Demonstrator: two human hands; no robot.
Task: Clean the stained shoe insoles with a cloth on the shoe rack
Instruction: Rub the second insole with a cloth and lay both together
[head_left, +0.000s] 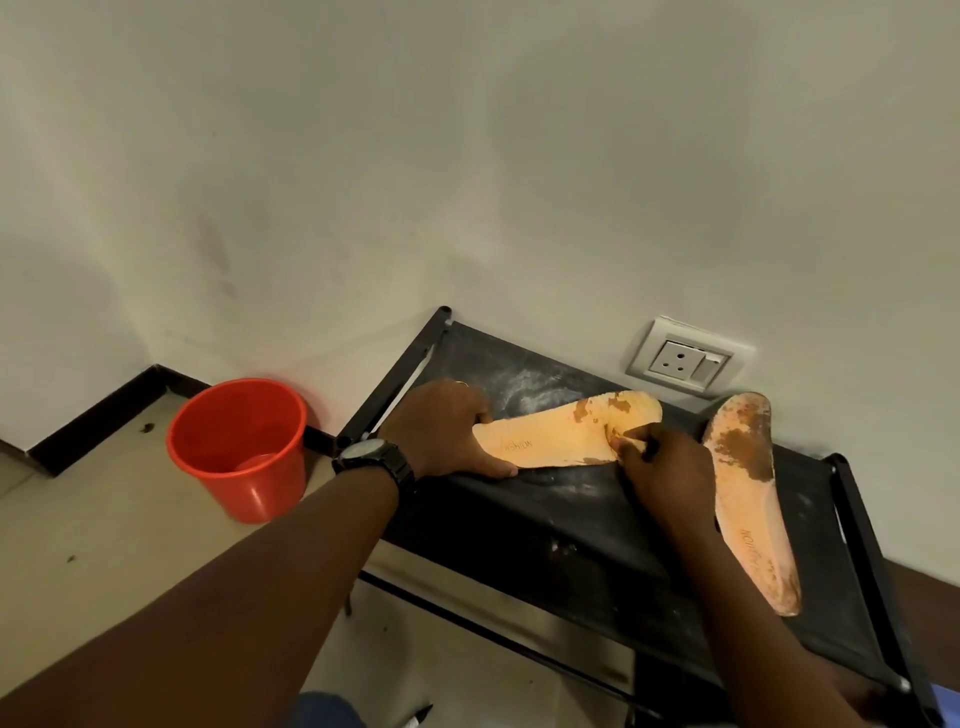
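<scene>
The first insole lies across the back of the shoe rack, on its top shelf, heel toward the left edge and toe toward the wall. My left hand grips the heel end, fingers over the far side and thumb along the near side, pinning it down. My right hand is bunched at the middle of the near edge, fingertips pinched together on the insole beside a brown stain. I see no cloth in either hand; if one is tucked under my fingers, I cannot tell.

I judge this as working at the stains on the first piece, with brown patches left at its toe. Next calls for a firm hold at the heel and rubbing toward the toe.

The second insole lies along the right edge, heavily stained and untouched. That makes two insoles. One red bucket stands on the floor left of the rack, and one wall socket sits behind it.
</scene>
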